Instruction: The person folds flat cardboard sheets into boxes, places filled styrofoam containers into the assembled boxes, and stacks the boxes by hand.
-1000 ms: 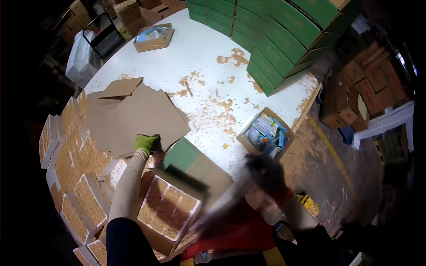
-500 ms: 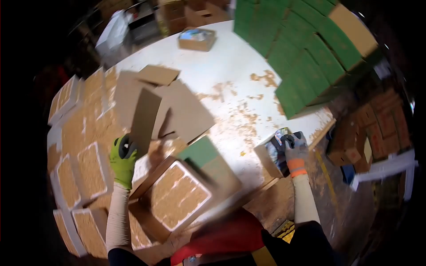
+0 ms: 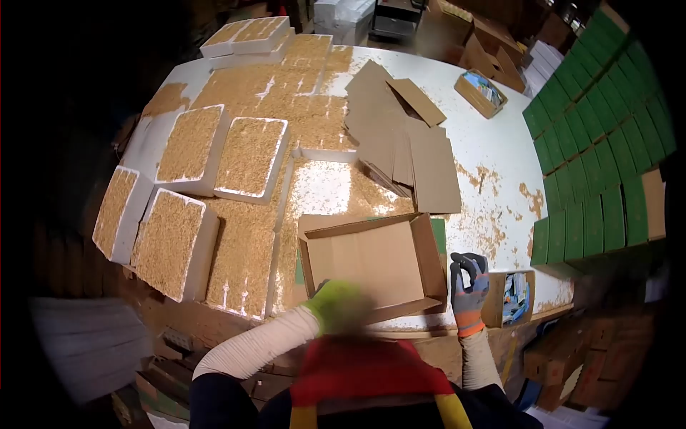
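Observation:
An open cardboard box (image 3: 429,247) lies before me at the table's near edge, with a flat brown cardboard sheet (image 3: 368,261) inside it. My left hand (image 3: 343,306), in a green glove, is at the box's near left side; motion blur hides its fingers. My right hand (image 3: 469,275), in a grey glove with an orange cuff, hovers just right of the box. Its thumb and fingers are curled into a pinch; anything between them is too small to make out. Beside it sits a small carton (image 3: 529,300) holding blue-and-white printed packets (image 3: 516,294).
White trays filled with brown granules (image 3: 189,146) stand at left, some upon others. Loose cardboard sheets (image 3: 436,168) are piled beyond the box. Green boxes (image 3: 593,179) are stacked at right, and another packet carton (image 3: 480,94) stands farther back. Spilled granules (image 3: 482,179) dot the white table.
The cardboard sheet my left hand held now appears inside the box, covering the granule tray. My left hand came to the box's near side. My right hand left the small carton. The view turned.

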Demonstrator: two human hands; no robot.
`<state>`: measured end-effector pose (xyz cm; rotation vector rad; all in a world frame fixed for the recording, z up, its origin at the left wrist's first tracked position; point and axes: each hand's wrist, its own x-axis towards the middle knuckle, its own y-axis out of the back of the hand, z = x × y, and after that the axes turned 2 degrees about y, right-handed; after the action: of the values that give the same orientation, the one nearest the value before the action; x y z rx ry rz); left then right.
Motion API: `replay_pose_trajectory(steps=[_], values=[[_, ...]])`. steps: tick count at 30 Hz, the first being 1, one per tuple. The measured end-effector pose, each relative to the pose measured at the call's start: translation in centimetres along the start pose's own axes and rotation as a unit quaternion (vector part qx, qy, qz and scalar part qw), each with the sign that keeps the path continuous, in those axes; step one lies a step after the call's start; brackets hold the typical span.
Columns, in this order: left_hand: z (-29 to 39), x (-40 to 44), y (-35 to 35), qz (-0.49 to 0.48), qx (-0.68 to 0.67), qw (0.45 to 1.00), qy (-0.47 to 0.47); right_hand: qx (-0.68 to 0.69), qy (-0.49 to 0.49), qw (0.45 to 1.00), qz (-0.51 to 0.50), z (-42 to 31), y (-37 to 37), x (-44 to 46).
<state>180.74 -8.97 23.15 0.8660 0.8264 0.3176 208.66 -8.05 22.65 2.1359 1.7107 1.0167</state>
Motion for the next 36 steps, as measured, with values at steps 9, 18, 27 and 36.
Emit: replay_pose_trajectory(steps=[9,18,27,36], values=[[-6.0,-9.5,-8.4,0.556,-0.5,0.637,0.187,-0.392,0.209,0.755,-0.483,-0.1,-10.0,2.8],[-6.9,-4.4,-10.4,0.516,-0.273,0.808,0.074,0.211,-0.202,0.921,-0.259,10.0,-3.9,2.8],[-6.2,3.6,-17.1,0.487,-0.386,0.716,0.319,-0.238,-0.018,0.907,-0.346,10.2,-10.5,-2.0],[2.5,7.7,-2.3,0.38,-0.763,0.516,0.084,0.24,-0.143,0.935,-0.221,11.5,-0.3,6.6]])
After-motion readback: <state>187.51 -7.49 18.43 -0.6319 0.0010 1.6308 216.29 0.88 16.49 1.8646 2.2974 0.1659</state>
